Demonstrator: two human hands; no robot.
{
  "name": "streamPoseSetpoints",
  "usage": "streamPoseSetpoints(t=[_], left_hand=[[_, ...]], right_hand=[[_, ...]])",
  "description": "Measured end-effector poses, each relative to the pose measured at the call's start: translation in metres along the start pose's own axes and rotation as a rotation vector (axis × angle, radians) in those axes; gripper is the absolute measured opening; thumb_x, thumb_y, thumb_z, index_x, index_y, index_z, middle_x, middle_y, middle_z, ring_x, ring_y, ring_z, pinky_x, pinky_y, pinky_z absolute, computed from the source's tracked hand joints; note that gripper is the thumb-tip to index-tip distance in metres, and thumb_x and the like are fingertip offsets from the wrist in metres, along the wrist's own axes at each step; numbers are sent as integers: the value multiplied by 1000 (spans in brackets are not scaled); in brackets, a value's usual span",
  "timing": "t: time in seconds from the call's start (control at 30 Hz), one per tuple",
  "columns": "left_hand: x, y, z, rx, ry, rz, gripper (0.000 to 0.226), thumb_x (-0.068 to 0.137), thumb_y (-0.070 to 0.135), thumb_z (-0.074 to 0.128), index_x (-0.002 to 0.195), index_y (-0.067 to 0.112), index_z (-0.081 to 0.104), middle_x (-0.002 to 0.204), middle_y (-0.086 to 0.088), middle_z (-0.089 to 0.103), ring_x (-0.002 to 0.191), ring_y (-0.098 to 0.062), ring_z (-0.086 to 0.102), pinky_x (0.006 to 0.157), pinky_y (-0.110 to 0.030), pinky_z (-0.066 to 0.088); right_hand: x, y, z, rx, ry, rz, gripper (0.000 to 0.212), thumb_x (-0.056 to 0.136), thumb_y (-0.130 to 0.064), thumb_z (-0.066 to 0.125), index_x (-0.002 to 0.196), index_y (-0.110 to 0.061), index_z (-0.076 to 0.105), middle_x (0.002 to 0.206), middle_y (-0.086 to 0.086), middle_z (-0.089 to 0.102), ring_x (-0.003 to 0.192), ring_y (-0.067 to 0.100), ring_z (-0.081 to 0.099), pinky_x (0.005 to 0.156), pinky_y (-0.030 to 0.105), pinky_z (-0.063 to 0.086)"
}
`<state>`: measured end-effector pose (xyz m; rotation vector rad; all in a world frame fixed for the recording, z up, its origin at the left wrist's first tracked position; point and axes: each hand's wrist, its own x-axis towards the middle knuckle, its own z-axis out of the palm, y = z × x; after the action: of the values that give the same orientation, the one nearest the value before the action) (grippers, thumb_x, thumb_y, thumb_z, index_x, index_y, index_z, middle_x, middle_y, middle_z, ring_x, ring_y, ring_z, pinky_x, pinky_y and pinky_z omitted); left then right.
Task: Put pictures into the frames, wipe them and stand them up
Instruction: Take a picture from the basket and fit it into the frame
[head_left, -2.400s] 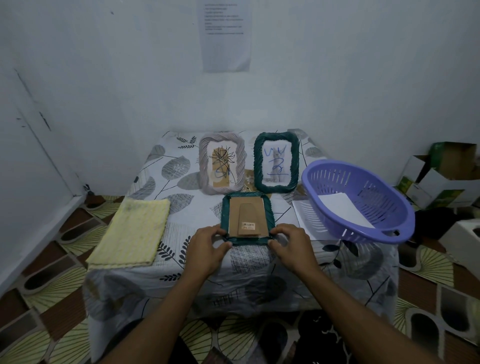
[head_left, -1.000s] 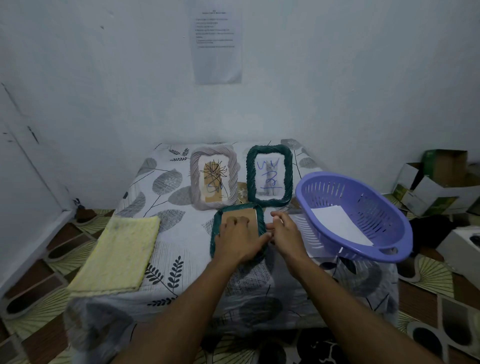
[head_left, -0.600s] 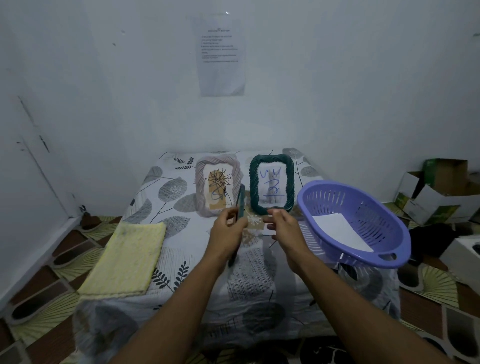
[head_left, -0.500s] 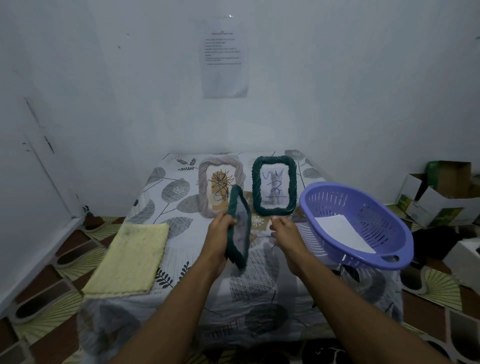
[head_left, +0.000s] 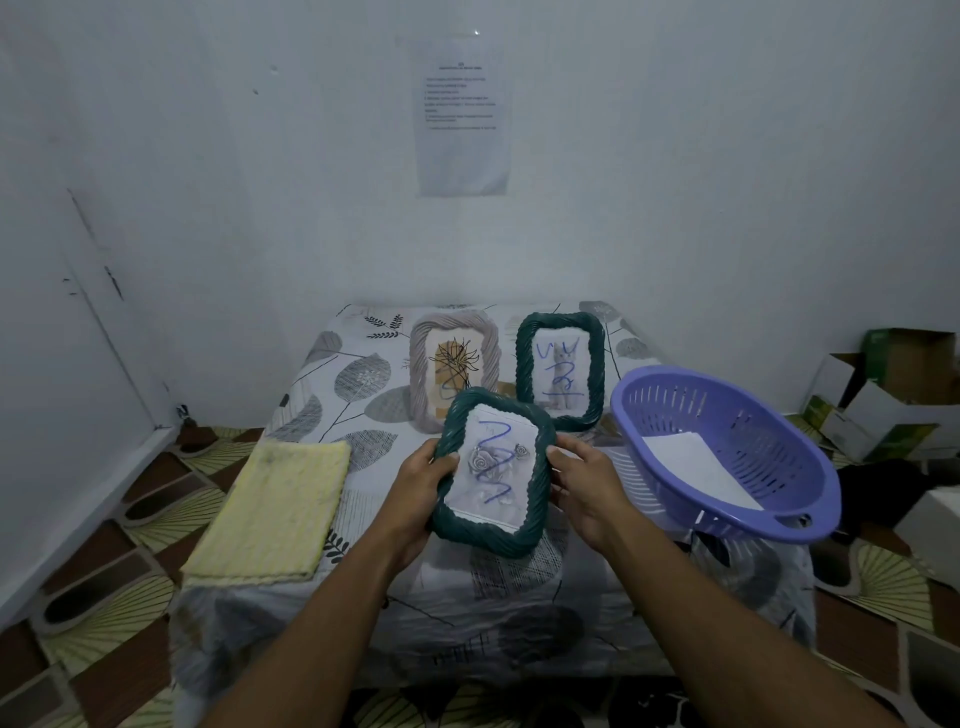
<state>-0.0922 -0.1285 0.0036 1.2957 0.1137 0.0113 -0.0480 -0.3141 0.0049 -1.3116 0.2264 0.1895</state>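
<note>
I hold a dark green rope-edged frame (head_left: 491, 467) face up above the middle of the small table (head_left: 363, 364). Its picture shows grey roses with blue scribbles on the glass. My left hand (head_left: 418, 480) grips its left edge, thumb on the front rim. My right hand (head_left: 584, 480) holds its right edge. Behind it two frames stand upright: a grey one (head_left: 454, 371) with a scribbled picture, and a green one (head_left: 561, 369) with a cat picture and blue marks. A folded yellow cloth (head_left: 275, 512) lies on the table's left side.
A purple plastic basket (head_left: 727, 452) with a white sheet (head_left: 696, 467) inside sits on the table's right edge. Cardboard boxes (head_left: 893, 395) are stacked on the floor at the right. White walls close in behind and at the left; a paper notice (head_left: 462, 114) hangs on the back wall.
The green frame lay face down on the table with both hands on its back. I lifted it and turned it over, so its picture side now faces me.
</note>
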Motion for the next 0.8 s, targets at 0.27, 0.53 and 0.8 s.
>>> streamPoseSetpoints(t=[0.27, 0.53, 0.8], left_hand=[[4, -6, -17, 360, -16, 18, 26, 100, 31, 45, 115, 15, 60, 107, -11, 70, 98, -30, 66, 85, -42, 50], [17, -1, -107, 1230, 276, 308, 36, 94, 26, 53, 119, 1, 57, 123, -17, 58, 117, -34, 52, 97, -37, 40], [16, -23, -148, 1688, 329, 83, 61, 100, 47, 25, 146, 8, 28, 158, -15, 20, 145, -31, 19, 116, -48, 20]], right_hand=[[0, -2, 9, 34, -30, -53, 17, 99, -14, 51, 115, -14, 57, 96, 11, 68, 75, 23, 60, 62, 34, 50], [4, 3, 16, -17, -43, -81, 21, 99, -14, 52, 119, -13, 56, 99, 14, 68, 72, 22, 62, 58, 33, 50], [11, 4, 22, -66, -49, -80, 15, 98, -18, 53, 112, -19, 59, 91, 7, 69, 65, 15, 62, 47, 25, 47]])
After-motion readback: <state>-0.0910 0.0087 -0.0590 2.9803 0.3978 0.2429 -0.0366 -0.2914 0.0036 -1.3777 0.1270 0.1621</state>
